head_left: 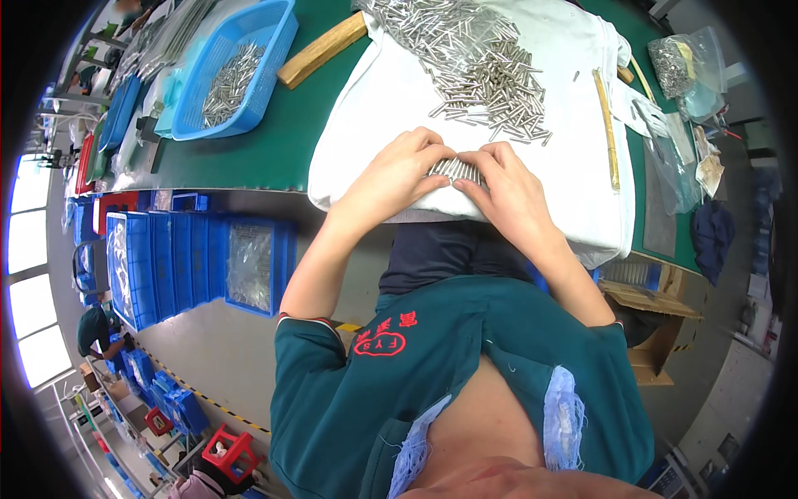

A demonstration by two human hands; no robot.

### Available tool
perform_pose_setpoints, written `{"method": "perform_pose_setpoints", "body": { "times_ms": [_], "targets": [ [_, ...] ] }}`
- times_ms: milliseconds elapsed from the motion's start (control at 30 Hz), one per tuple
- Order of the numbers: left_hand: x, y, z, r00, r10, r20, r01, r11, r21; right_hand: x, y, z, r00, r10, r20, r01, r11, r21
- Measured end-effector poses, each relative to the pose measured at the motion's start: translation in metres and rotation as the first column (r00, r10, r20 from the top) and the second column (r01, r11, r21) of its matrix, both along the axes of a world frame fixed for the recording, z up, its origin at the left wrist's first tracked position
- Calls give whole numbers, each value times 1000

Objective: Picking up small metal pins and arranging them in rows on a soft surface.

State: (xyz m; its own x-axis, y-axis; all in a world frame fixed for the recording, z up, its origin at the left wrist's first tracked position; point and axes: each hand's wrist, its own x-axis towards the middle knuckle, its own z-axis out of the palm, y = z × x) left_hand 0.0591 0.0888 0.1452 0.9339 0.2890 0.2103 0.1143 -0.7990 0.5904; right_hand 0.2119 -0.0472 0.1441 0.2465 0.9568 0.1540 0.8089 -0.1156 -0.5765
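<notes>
A row of small metal pins lies side by side at the near edge of a white cloth. My left hand grips the row's left end between thumb and fingers. At the opposite end my right hand closes on the same row, its thumb on the near side. Fingers hide both ends of the row. Just beyond my hands spreads a loose heap of similar pins, partly under a clear plastic bag at the far side.
To the left, a blue basket holds more pins, beside a wooden block. A thin brass-coloured strip lies on the cloth at right. Beyond it sit a bag of metal parts and a glove. Blue crates stand below the green table.
</notes>
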Motion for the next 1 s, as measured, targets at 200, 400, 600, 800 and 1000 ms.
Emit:
{"method": "perform_pose_setpoints", "body": {
  "times_ms": [200, 400, 600, 800, 1000],
  "targets": [
    [-10, -10, 0, 992, 119, -46, -118, 993, 29, 3, 5, -3, 992, 120, 36, -122, 991, 60],
    [-16, -4, 8, 989, 149, -10, -148, 989, 12, 1, 9, 5, 993, 106, -55, -103, 993, 51],
    [22, 17, 0, 921, 389, -38, -386, 920, 59, 38, -8, 9, 991, -131, 34, 132, 991, -31],
    [74, 5, 0, 938, 290, -188, -285, 957, 52, 50, -21, 5, 954, -296, 55, 298, 953, -52],
    [89, -8, -11, 998, 52, -35, -50, 997, 57, 54, -23, 4, 963, -267, 41, 268, 963, -30]
  ]
}}
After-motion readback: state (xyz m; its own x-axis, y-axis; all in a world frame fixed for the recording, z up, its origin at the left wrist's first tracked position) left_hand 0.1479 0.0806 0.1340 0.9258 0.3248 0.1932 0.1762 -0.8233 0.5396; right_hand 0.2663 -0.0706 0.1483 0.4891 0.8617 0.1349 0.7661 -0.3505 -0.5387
